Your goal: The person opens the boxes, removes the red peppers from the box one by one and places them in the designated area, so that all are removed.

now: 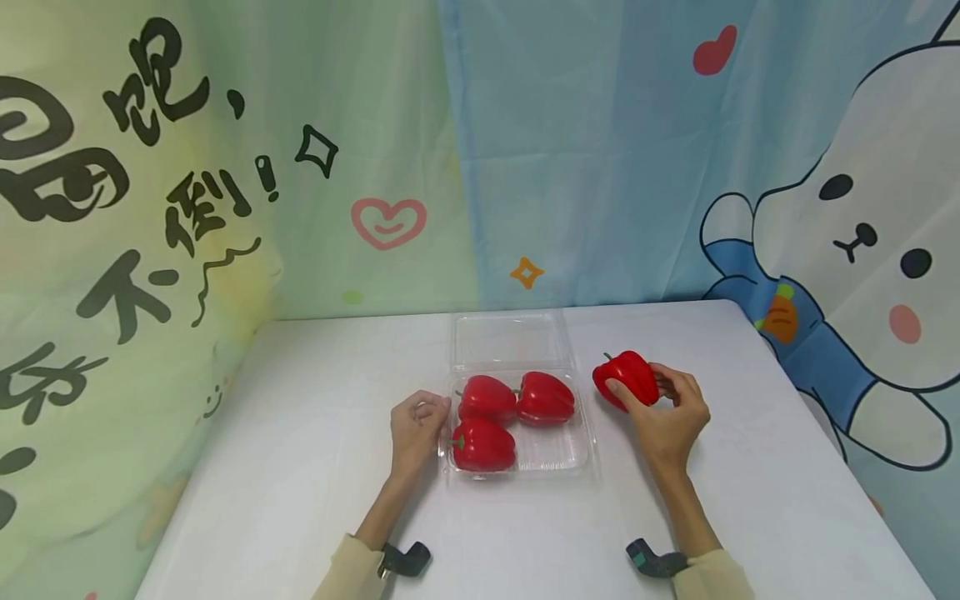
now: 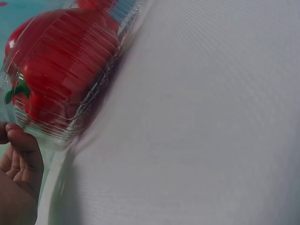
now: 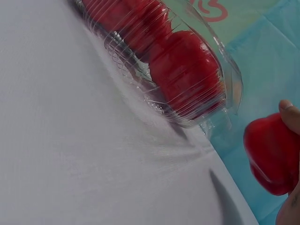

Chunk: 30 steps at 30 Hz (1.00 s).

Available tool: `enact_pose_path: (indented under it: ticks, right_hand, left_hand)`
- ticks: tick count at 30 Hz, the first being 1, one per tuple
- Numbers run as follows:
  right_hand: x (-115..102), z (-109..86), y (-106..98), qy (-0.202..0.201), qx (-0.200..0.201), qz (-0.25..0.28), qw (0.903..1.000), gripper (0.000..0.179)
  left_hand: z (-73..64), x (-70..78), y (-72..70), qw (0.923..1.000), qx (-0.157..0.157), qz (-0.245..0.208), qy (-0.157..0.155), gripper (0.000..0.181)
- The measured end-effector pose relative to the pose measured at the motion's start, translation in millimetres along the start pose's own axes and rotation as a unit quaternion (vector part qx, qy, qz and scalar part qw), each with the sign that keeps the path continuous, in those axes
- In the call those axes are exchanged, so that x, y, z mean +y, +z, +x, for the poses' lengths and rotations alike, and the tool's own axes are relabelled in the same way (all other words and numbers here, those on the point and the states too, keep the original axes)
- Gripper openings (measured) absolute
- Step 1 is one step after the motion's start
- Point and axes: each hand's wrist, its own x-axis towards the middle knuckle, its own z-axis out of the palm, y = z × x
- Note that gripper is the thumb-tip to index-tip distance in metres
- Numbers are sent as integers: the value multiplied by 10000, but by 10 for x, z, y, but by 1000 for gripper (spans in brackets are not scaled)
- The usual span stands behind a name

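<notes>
A clear plastic clamshell box (image 1: 551,454) lies with its lid (image 1: 510,340) folded back in the head view. Three red bell peppers are inside: one at back left (image 1: 486,398), one at back right (image 1: 546,398), one at front left (image 1: 483,445). My left hand (image 1: 417,429) is at the box's left side, thumb and forefinger pinching its rim, as the left wrist view shows at the fingertips (image 2: 21,138). To the right of the box, my right hand (image 1: 671,421) grips another red bell pepper (image 1: 627,379) between thumb and fingers, its green stem pointing up and left.
The box stands on a white-covered table (image 1: 300,467). Behind it hangs a printed curtain (image 1: 570,167) with cartoon figures and writing. Dark wrist-worn devices sit at the left cuff (image 1: 407,560) and right cuff (image 1: 654,560).
</notes>
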Motion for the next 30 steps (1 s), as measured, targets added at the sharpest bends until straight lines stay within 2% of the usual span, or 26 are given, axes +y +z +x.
enact_pose_path:
  ticks: [11,25,30]
  right_hand:
    - [54,61,170,986,438,-250,9939,59]
    - [112,151,330,1529,506,-256,9866,64]
    - [92,182,362,1671,522,-330,9840,66]
  left_hand:
    - [16,-5,3,10000,-15,-70,40,16]
    - [11,-2,10,10000,17,-51,69,17]
    - [7,-12,4,9998,-1,-174,54,17]
